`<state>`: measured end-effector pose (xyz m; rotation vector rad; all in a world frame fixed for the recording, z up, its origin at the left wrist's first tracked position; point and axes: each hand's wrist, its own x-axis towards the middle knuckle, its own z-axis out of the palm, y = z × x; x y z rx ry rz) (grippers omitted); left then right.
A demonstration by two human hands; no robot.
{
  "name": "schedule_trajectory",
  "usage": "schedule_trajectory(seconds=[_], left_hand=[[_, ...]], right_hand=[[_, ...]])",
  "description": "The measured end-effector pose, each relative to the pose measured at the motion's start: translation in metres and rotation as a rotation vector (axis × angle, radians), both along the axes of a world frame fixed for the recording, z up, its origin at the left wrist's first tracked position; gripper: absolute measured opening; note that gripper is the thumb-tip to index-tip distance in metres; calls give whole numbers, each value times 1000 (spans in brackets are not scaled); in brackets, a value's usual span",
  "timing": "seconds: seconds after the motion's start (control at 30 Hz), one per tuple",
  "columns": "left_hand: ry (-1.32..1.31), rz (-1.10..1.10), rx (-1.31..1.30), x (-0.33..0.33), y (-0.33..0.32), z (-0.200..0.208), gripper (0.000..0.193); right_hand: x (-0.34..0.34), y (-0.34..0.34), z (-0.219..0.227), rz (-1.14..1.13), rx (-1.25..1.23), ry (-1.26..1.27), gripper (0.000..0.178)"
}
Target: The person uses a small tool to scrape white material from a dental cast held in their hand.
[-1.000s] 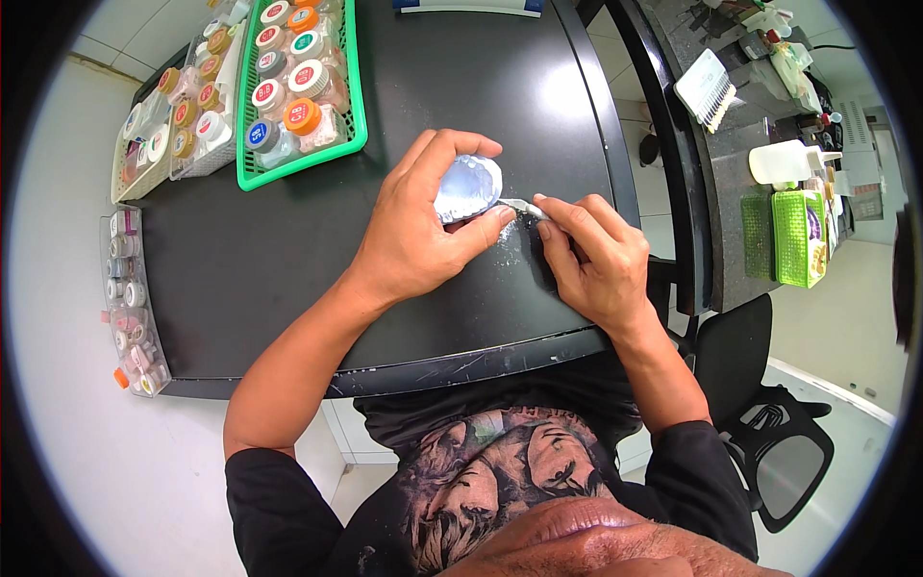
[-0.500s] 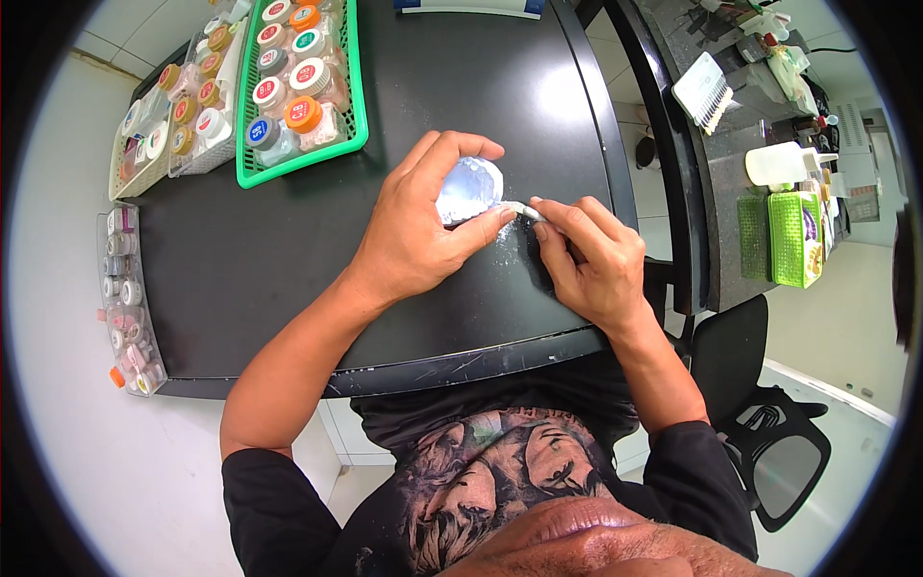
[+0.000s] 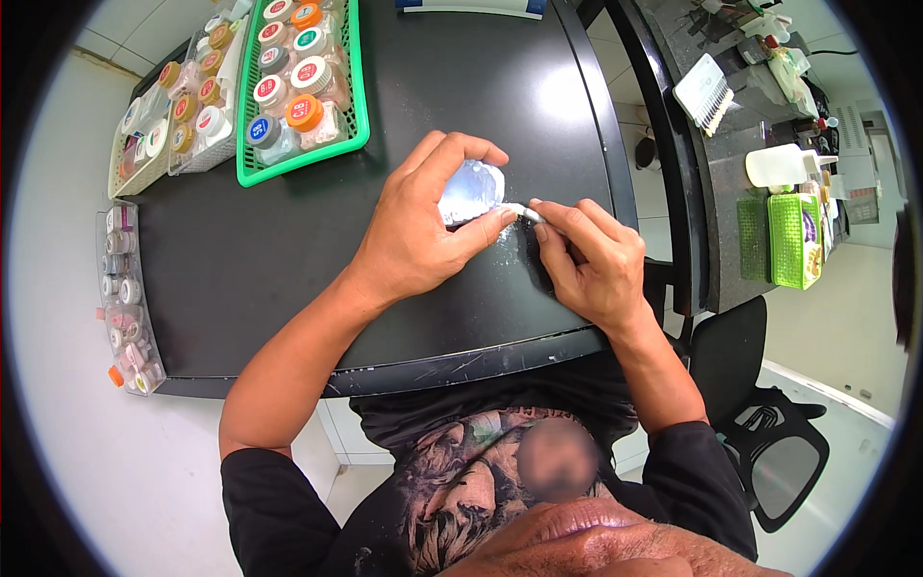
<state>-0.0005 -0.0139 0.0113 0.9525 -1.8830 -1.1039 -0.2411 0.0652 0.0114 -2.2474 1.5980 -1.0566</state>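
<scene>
My left hand [image 3: 409, 226] is curled round a pale blue-white plaster-like block [image 3: 471, 192], thumb on its near side and fingers over the far side. My right hand [image 3: 596, 252] pinches a short, slim whitish piece [image 3: 528, 213] between thumb and fingers. One end of that piece meets the block's edge, close to my left thumb tip. Its other end is hidden in my right hand, so its exact kind does not show. Fine white crumbs [image 3: 510, 245] lie on the black table [image 3: 288, 288] under and between my hands.
A green basket [image 3: 358, 87] of lidded jars stands at the far left, with more jar trays [image 3: 202, 159] beyond it. Small containers fill a clear tray [image 3: 144, 351] along the left edge. Right of the table are a dark counter [image 3: 716, 207] and a black chair [image 3: 735, 361].
My left hand and the block have shifted very slightly to the right. My right hand stays almost where it was, still pinching the whitish piece at the block's edge.
</scene>
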Motion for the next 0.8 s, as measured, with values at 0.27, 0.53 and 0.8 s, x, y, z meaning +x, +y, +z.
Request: schedule_trajectory(seconds=[0.27,0.53,0.8], left_hand=[[-12,3,9,0,1,1,44],[-15,6,-2,-1,0,0,43],[-12,10,-15,-3,0,0,44]], right_hand=[[0,0,-1,0,-4,-3,25],[0,0,0,-4,0,0,26],[0,0,0,-9,-4,-10,26]])
